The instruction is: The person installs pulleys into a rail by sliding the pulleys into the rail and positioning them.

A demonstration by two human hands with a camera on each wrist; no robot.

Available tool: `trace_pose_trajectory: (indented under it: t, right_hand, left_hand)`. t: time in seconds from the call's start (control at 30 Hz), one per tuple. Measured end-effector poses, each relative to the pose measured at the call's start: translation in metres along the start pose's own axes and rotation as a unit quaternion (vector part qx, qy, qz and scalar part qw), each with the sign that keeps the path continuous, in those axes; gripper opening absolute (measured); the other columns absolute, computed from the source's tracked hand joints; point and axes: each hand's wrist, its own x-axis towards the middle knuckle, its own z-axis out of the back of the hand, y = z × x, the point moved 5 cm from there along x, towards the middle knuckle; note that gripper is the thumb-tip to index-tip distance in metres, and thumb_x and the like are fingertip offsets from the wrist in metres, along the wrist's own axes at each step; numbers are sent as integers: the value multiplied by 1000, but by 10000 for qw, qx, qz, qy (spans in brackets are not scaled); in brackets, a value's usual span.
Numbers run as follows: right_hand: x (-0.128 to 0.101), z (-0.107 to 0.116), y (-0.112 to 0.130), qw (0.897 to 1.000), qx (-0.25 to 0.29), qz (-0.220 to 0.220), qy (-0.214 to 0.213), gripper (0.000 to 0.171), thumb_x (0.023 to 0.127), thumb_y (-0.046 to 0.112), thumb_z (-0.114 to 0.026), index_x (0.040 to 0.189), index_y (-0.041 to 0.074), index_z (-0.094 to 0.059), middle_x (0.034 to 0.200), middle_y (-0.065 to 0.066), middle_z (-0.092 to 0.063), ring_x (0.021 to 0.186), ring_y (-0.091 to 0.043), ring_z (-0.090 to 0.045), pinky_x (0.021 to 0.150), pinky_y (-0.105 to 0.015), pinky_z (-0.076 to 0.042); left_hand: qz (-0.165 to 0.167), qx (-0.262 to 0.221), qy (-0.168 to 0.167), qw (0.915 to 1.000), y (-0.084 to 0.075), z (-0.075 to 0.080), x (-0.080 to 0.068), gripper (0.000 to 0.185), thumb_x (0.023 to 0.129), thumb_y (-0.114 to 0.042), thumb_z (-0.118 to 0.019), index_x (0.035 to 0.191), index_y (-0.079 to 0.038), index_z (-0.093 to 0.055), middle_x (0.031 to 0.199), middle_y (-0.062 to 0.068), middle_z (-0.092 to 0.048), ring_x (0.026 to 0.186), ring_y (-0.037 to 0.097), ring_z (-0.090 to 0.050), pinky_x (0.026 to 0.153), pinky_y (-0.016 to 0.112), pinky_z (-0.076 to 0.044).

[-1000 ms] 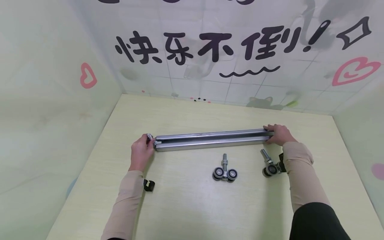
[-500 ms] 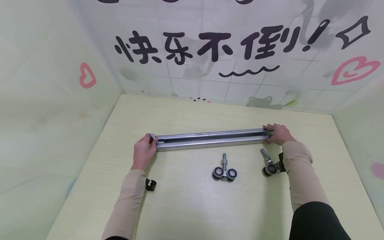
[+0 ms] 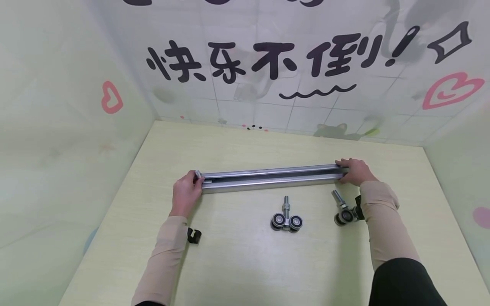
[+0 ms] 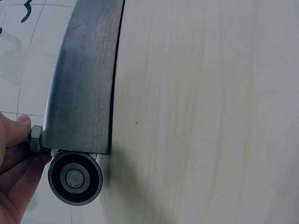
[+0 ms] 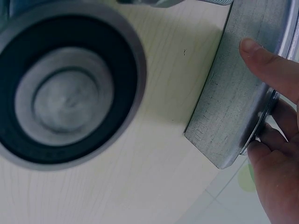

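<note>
A long steel C-channel track (image 3: 268, 185) lies across the table with its slot facing up. At its left end my left hand (image 3: 184, 195) pinches a roller trolley by its bolt (image 3: 198, 174). One trolley wheel (image 4: 74, 178) shows just outside the track's end, and the nut (image 4: 36, 138) sits by my fingertips; the rest of the trolley is hidden in the channel. My right hand (image 3: 357, 172) grips the track's right end, thumb (image 5: 261, 58) on the near side wall and fingers across the slotted side.
A second roller trolley (image 3: 286, 219) rests on the table in front of the track, bolt pointing away. Another trolley (image 3: 346, 214) lies beside the right forearm, close to the wrist camera (image 3: 359, 207). Printed walls (image 3: 249, 106) border the table's back and sides.
My left hand has moved slightly right, taking the trolley into the track's left end, so its bolt is now over the channel. The right hand stays in place.
</note>
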Motion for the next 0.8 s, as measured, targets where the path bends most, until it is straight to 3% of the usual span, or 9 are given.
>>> trace_pose_trajectory:
  t: [0.4, 0.8]
  right_hand:
    - [1, 0, 0, 9999, -83, 58, -15, 68, 66, 9, -74, 127, -3, -45, 134, -30, -35, 117, -56, -30, 97, -59, -30]
    - [2, -3, -4, 10000, -45, 20, -58, 69, 65, 9, -75, 127, -2, -45, 134, -29, -36, 116, -56, -31, 96, -59, -30]
  left_hand:
    - [-200, 482, -238, 9984, -7, 5, 0, 17, 77, -9, -70, 84, 5, -63, 76, 19, -68, 63, 32, -65, 52, 42, -51]
    - [-241, 660, -95, 9975, -13, 4, 3, 18, 76, -14, -72, 80, 3, -65, 74, 18, -68, 58, 30, -64, 47, 39, -49]
